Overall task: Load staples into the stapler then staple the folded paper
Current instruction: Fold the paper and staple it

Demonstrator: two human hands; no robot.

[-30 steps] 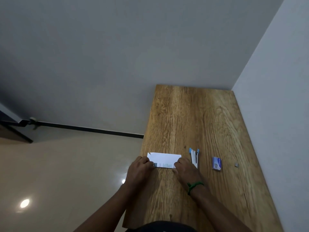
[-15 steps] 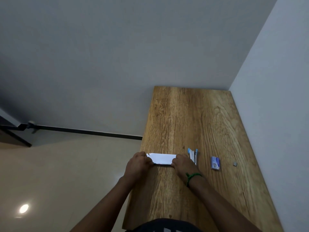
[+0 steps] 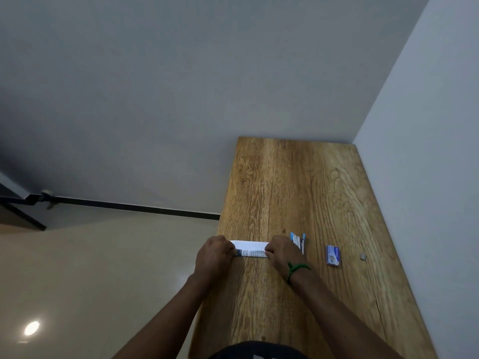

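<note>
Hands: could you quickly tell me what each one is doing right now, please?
Left hand: closed on the left end of the folded paper.
Right hand: closed on its right end.

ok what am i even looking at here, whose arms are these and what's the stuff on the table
There is no machine here. A person wears a wide-angle camera on the head, so the single picture looks forward and down along their own bare arms.

The left hand and the right hand, which has a green band at the wrist, press on the two ends of a folded paper lying flat on a wooden table set into a room corner.

Just right of the paper lies the stapler, blue and silver and partly hidden by the right hand. Further right sits a small blue staple box, then a tiny grey piece, too small to identify. Nothing is lifted; only the paper is touched.
</note>
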